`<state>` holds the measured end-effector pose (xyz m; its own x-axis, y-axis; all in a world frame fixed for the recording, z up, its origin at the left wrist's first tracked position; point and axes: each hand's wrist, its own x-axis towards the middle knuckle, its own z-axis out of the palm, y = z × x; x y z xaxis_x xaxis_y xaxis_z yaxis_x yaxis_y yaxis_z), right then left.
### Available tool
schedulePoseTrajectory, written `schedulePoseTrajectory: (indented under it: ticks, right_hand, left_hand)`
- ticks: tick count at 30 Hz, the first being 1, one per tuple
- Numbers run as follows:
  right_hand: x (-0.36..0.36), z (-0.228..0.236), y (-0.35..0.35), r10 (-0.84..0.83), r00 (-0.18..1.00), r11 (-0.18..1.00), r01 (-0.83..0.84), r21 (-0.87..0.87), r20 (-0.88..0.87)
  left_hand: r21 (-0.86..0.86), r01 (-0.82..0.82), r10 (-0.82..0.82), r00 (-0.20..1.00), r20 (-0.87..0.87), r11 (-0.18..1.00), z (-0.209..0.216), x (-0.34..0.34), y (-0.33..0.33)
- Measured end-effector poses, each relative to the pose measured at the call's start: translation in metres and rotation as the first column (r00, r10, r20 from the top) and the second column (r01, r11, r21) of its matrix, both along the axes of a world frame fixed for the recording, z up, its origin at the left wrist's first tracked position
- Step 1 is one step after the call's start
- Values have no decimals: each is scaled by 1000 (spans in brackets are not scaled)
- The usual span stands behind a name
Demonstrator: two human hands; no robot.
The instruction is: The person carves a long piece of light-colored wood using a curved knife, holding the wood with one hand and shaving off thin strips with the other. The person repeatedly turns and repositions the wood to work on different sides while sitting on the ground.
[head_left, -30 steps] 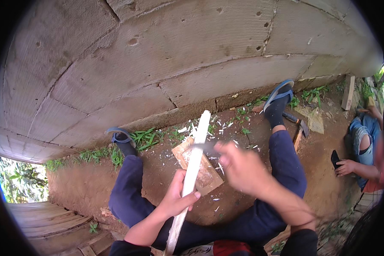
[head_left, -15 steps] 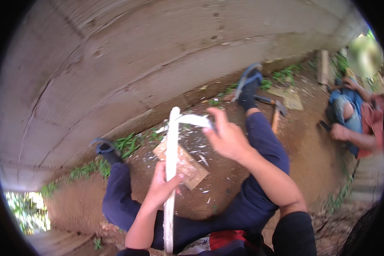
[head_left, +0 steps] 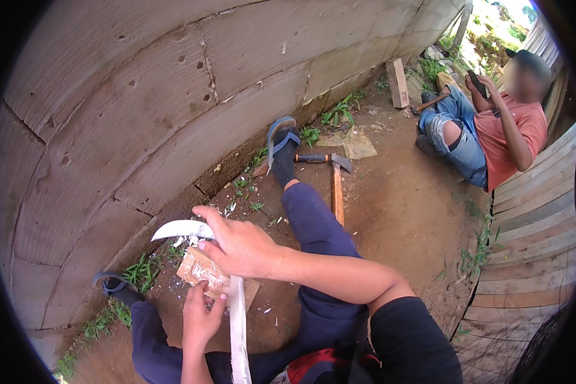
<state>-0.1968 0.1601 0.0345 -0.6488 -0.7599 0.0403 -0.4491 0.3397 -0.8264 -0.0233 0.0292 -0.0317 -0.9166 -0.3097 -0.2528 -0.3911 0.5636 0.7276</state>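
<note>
Far left: concrete block wall (head_left: 141, 96), grass tufts (head_left: 141, 272) along its base. Left-foot sandal (head_left: 105, 278) near wall, blue-grey strap, dark sock. Next right, curved knife (head_left: 173, 230), bright blade pointing left over ground with pale shavings; handle hidden in fist. Right hand (head_left: 242, 246) clenched around that handle, above and beyond left hand. Left hand (head_left: 200, 317) nearer, fingers half curled and parted, grip released, just left of wood strip; can't tell if thumb touches it. Flat wood block (head_left: 201, 265) on ground behind left hand, shavings on top. Wood strip (head_left: 238, 326), pale, runs near to far between wearer's legs, in front of block; far end right under right hand, contact unclear. Near middle, red patch (head_left: 320, 366) on wearer's shirt, any lettering there unreadable. Farther out, right-foot sandal (head_left: 279, 133) by wall. Right of it, wooden tool handle (head_left: 337, 195) with dark metal head, black-and-orange handle (head_left: 310, 158) meeting it at head; one tool or two, can't tell. Tan flat scrap (head_left: 360, 144) just beyond. Far right: squared timber (head_left: 398, 83) against wall, small marks too tiny to read. Seated person (head_left: 509, 131), salmon shirt, ripped jeans, dark object (head_left: 477, 84) in hands. Plank surface (head_left: 525, 249) right edge.
</note>
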Motion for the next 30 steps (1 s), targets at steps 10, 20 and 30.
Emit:
schedulePoseTrajectory:
  ticks: [10,20,30]
  right_hand:
    - [7,11,-27,63,998,997,-63,-45,6]
    - [9,12,-55,93,995,995,-94,25,28]
    - [24,27,-75,205,978,976,-206,65,26]
  left_hand:
    - [22,288,-287,958,-21,957,17,-2,15]
    - [262,505,-185,672,-717,822,171,-14,-53]
    - [-288,-107,-22,911,-411,951,106,-47,-185]
